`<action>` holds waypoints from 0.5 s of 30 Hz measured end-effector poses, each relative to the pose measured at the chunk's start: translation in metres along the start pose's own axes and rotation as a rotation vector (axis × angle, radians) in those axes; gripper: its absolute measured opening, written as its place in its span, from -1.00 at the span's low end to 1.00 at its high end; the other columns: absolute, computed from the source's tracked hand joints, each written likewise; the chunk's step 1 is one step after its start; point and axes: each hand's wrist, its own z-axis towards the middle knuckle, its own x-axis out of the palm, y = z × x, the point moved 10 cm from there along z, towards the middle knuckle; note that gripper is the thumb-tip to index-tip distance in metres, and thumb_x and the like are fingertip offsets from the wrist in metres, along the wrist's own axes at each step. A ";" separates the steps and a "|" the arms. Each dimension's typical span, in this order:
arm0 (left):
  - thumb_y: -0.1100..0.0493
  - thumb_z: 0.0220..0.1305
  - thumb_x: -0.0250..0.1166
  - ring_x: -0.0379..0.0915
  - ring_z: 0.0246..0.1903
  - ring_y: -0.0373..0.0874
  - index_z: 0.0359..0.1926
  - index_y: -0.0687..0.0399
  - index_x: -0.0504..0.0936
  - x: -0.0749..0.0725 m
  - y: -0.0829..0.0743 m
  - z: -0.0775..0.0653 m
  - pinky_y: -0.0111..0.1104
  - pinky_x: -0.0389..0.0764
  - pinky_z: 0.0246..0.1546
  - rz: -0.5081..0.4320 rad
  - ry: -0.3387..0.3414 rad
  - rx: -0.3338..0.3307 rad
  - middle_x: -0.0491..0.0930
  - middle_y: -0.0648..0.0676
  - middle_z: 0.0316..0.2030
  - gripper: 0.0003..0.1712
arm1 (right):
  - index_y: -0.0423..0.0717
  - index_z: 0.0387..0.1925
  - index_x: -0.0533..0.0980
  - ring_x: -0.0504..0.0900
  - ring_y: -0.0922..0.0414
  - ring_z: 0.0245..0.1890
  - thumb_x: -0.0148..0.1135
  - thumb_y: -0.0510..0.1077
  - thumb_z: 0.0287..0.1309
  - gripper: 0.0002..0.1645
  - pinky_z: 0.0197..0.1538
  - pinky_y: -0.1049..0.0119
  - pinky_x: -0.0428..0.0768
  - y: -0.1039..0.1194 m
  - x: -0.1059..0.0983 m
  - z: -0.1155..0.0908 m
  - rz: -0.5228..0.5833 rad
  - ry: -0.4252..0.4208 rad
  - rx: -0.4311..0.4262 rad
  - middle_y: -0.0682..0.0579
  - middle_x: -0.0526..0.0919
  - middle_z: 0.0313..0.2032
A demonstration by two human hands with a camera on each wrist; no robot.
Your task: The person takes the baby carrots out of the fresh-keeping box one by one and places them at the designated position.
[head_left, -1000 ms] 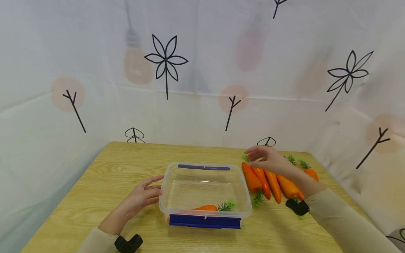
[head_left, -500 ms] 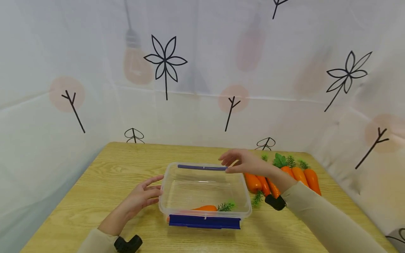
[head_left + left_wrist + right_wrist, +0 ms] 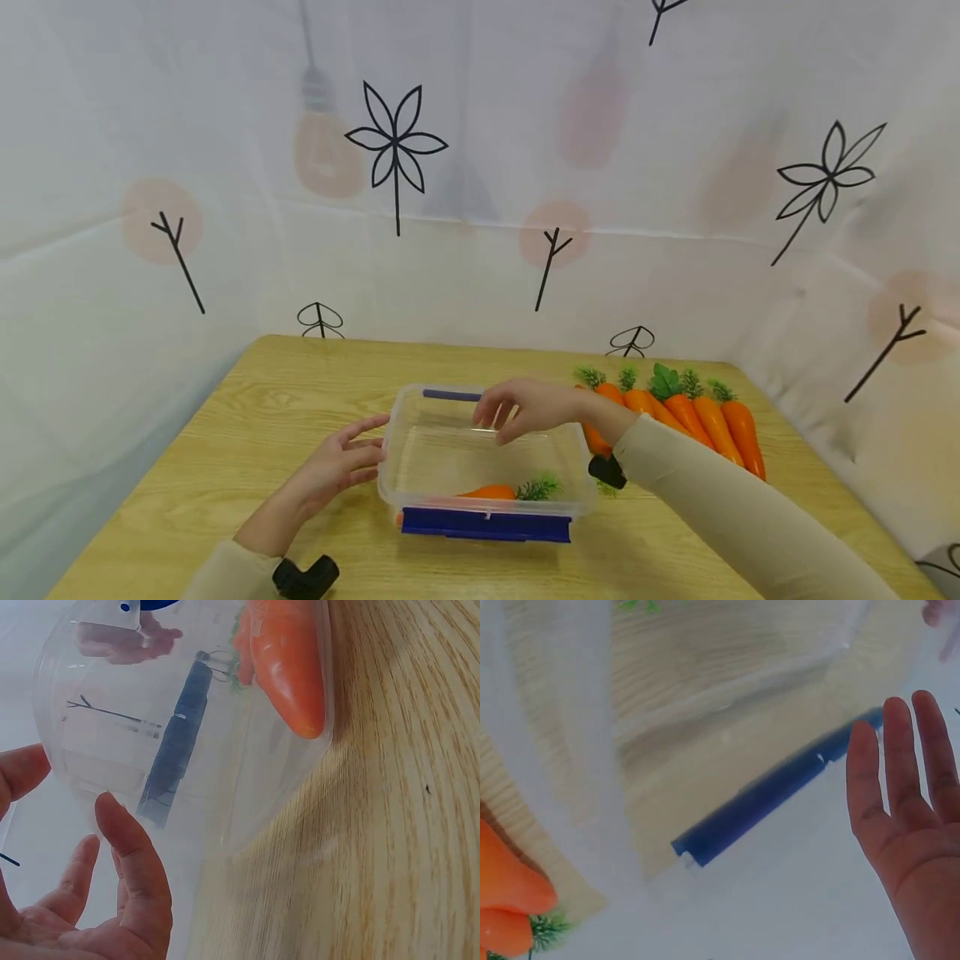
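A clear plastic box [image 3: 442, 462] with blue clips stands uncovered on the table. One orange carrot [image 3: 489, 492] with a green top lies along its front wall; the left wrist view shows the carrot [image 3: 289, 675] through the plastic. My left hand [image 3: 333, 468] rests its fingertips against the box's left side, fingers loosely bent, and the left wrist view has this hand [image 3: 142, 900] beside the wall. Above the box's back half hovers my right hand [image 3: 536, 410], holding nothing. Its fingers [image 3: 904, 765] look straight and spread in the right wrist view, near the back blue clip [image 3: 757, 795].
Several carrots [image 3: 708, 417] with green tops lie side by side right of the box, partly behind the right forearm. The wooden table [image 3: 300, 383] ends at a white patterned cloth [image 3: 480, 275]. Both wrists wear black devices [image 3: 306, 577].
My right hand has moved left and slightly nearer, from above the carrots to above the box. More of the carrot row now shows. The left hand and the box have stayed put.
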 end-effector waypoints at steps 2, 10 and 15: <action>0.25 0.23 0.23 0.48 -0.07 -0.01 0.40 0.26 0.03 0.000 0.001 0.000 -0.31 0.53 -0.13 -0.006 0.000 -0.002 0.36 0.34 0.12 -0.19 | -0.06 0.00 0.52 0.53 0.10 -0.08 0.25 -0.23 0.15 -0.66 -0.07 0.34 0.52 -0.001 0.009 0.006 0.007 0.058 0.014 0.05 0.54 -0.08; 0.25 0.24 0.22 0.48 -0.06 -0.01 0.40 0.24 0.03 -0.003 0.002 0.001 -0.31 0.53 -0.12 -0.015 -0.008 -0.011 0.33 0.37 0.15 -0.20 | -0.14 -0.04 0.54 0.54 0.02 -0.07 0.26 -0.33 0.11 -0.67 -0.10 0.41 0.51 -0.009 0.039 0.027 -0.016 0.240 0.054 -0.09 0.55 -0.08; 0.24 0.24 0.23 0.47 -0.04 0.00 0.41 0.24 0.03 -0.003 0.002 0.002 -0.30 0.53 -0.11 -0.011 0.001 -0.004 0.33 0.37 0.15 -0.20 | -0.14 -0.02 0.53 0.55 0.10 -0.09 0.26 -0.35 0.09 -0.63 -0.09 0.43 0.50 -0.011 0.061 0.032 0.004 0.379 0.082 -0.04 0.53 -0.08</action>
